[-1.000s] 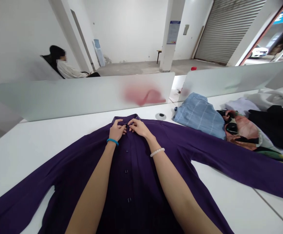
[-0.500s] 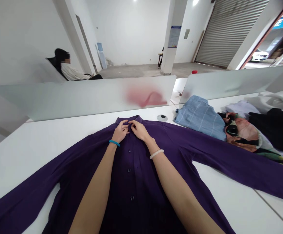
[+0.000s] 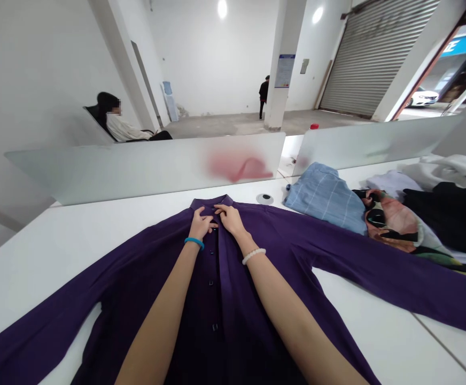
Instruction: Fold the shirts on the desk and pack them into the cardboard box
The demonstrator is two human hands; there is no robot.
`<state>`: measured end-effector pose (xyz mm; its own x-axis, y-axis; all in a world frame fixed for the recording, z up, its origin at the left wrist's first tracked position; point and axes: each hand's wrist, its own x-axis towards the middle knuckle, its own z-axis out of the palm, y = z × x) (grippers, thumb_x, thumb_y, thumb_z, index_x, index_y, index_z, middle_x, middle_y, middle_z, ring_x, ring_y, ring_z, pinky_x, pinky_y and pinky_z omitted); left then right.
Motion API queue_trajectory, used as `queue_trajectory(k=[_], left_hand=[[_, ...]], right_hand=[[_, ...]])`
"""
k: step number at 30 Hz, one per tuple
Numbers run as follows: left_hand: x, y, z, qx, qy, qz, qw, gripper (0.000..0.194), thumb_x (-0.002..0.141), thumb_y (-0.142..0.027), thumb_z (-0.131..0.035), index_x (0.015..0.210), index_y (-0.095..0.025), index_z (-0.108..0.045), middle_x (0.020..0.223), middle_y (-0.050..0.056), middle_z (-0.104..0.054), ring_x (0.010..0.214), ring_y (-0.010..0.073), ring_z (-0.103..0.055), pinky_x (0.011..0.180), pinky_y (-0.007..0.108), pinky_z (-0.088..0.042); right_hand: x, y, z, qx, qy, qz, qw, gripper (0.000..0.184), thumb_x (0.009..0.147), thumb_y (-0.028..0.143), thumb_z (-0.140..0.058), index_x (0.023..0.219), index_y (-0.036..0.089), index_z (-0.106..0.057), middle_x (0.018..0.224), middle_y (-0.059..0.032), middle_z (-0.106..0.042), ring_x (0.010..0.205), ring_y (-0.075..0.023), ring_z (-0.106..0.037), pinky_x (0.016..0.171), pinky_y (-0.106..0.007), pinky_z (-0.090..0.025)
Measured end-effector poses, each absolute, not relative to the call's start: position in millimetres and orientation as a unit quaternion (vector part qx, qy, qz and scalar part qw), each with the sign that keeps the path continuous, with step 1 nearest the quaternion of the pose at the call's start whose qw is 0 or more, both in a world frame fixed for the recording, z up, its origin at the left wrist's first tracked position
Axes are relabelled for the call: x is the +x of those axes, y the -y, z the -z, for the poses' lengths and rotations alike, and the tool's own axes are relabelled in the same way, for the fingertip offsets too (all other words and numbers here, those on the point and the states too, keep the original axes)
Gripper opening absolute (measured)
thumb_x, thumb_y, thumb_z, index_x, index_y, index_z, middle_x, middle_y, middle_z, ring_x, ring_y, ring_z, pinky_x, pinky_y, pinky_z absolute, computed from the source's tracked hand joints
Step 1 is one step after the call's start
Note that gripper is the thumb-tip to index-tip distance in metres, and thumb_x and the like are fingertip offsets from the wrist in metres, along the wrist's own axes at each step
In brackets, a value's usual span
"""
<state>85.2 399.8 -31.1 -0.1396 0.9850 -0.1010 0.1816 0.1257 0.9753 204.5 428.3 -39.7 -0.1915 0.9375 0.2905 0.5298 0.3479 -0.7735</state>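
A dark purple long-sleeved shirt (image 3: 273, 235) lies front up on the white table, its sleeves spread to both sides. Just below the collar (image 3: 197, 203), my left hand (image 3: 201, 224), with a blue band at the wrist, has its fingers bent on the button side of the front. Beside it, my right hand (image 3: 232, 220), wearing a white bead bracelet, grips the edge of the other front panel. Several dark buttons (image 3: 211, 283) run down the front below my hands. My fingers partly hide the cloth at the neck.
Folded blue checked cloth (image 3: 323, 195) lies to the right of the collar, with a pile of other garments (image 3: 453, 214) further right. A frosted divider (image 3: 145, 171) stands along the table's far edge. Beyond it, one person (image 3: 126, 125) sits and another (image 3: 264, 96) stands.
The right front edge has lifted a little, opening a gap along the buttons. My left fingers have shifted slightly lower on the shirt. A standing person has come into sight beside the pillar.
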Motion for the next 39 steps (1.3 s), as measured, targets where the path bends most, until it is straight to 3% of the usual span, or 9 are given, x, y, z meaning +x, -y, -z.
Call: queue_trajectory(k=[4, 9, 14, 21, 24, 28, 31, 35, 39], left_hand=[[89, -375, 20, 0.46, -0.602, -0.41, 0.507, 0.036, 0.086, -0.019, -0.052, 0.119, -0.012, -0.042, 0.076, 0.002, -0.057, 0.057, 0.0147, -0.068, 0.04, 0.016, -0.038], [86, -348, 13, 0.456, -0.624, -0.4, 0.492, 0.029, 0.087, -0.02, -0.05, 0.115, -0.016, -0.042, 0.085, 0.003, -0.059, 0.059, 0.0112, -0.067, 0.048, 0.017, -0.047], [81, -327, 14, 0.478, -0.642, -0.349, 0.488, 0.013, 0.086, -0.022, -0.053, 0.095, -0.013, -0.052, 0.069, 0.003, -0.062, 0.055, 0.0119, -0.064, 0.044, 0.018, -0.046], [86, -326, 20, 0.51, -0.66, -0.327, 0.445, 0.015, 0.086, -0.027, -0.051, 0.089, -0.014, -0.057, 0.079, 0.006, -0.068, 0.052, 0.0102, -0.062, 0.043, 0.018, -0.043], [91, -336, 21, 0.536, -0.672, -0.296, 0.416, 0.019, 0.082, -0.032, -0.057, 0.073, -0.015, -0.057, 0.064, 0.003, -0.065, 0.047, 0.0127, -0.06, 0.045, 0.022, -0.044], [99, -343, 21, 0.57, -0.678, -0.28, 0.371, 0.029, 0.073, -0.027, -0.066, 0.052, -0.02, -0.047, 0.035, -0.004, -0.045, 0.047, 0.0171, -0.059, 0.054, 0.025, -0.044], [100, -341, 23, 0.573, -0.664, -0.313, 0.365, 0.033, 0.076, -0.027, -0.062, 0.051, -0.022, -0.04, 0.033, -0.006, -0.038, 0.051, 0.0172, -0.058, 0.058, 0.025, -0.043], [96, -336, 27, 0.548, -0.623, -0.372, 0.417, 0.031, 0.084, -0.032, -0.051, 0.057, -0.02, -0.042, 0.046, -0.007, -0.045, 0.049, 0.0111, -0.053, 0.054, 0.022, -0.042], [96, -333, 29, 0.5, -0.589, -0.428, 0.469, 0.028, 0.084, -0.036, -0.055, 0.064, -0.018, -0.047, 0.052, -0.008, -0.042, 0.047, 0.0067, -0.046, 0.049, 0.019, -0.039]], right_hand=[[206, -426, 39, -0.504, 0.715, -0.276, 0.397, 0.044, 0.081, -0.001, -0.041, 0.112, 0.019, -0.066, 0.096, -0.0003, -0.072, 0.095, -0.0111, -0.065, 0.095, -0.023, -0.043], [206, -427, 41, -0.503, 0.705, -0.29, 0.406, 0.044, 0.082, 0.0, -0.041, 0.113, 0.018, -0.065, 0.096, -0.0008, -0.073, 0.097, -0.0101, -0.065, 0.093, -0.02, -0.044], [205, -431, 46, -0.511, 0.697, -0.295, 0.406, 0.04, 0.084, 0.004, -0.042, 0.112, 0.02, -0.066, 0.096, -0.0001, -0.073, 0.096, -0.0111, -0.065, 0.091, -0.022, -0.045], [204, -433, 49, -0.525, 0.69, -0.291, 0.403, 0.038, 0.084, 0.007, -0.043, 0.111, 0.022, -0.066, 0.094, 0.0018, -0.073, 0.095, -0.0119, -0.065, 0.089, -0.023, -0.046], [204, -433, 49, -0.526, 0.691, -0.29, 0.402, 0.039, 0.083, 0.006, -0.043, 0.111, 0.022, -0.066, 0.095, 0.0017, -0.073, 0.096, -0.0118, -0.065, 0.09, -0.023, -0.045], [204, -433, 48, -0.529, 0.692, -0.284, 0.4, 0.039, 0.083, 0.006, -0.043, 0.111, 0.022, -0.066, 0.096, 0.0015, -0.073, 0.098, -0.0118, -0.064, 0.091, -0.024, -0.045], [203, -433, 48, -0.532, 0.692, -0.28, 0.398, 0.038, 0.084, 0.007, -0.043, 0.11, 0.023, -0.066, 0.095, 0.0019, -0.073, 0.096, -0.0121, -0.065, 0.089, -0.024, -0.046], [203, -434, 47, -0.536, 0.691, -0.281, 0.395, 0.038, 0.084, 0.008, -0.044, 0.11, 0.022, -0.067, 0.094, 0.0009, -0.073, 0.094, -0.0123, -0.065, 0.089, -0.024, -0.046], [202, -433, 47, -0.541, 0.69, -0.283, 0.389, 0.037, 0.085, 0.009, -0.044, 0.111, 0.022, -0.066, 0.095, 0.0005, -0.072, 0.096, -0.0124, -0.064, 0.091, -0.024, -0.045]])
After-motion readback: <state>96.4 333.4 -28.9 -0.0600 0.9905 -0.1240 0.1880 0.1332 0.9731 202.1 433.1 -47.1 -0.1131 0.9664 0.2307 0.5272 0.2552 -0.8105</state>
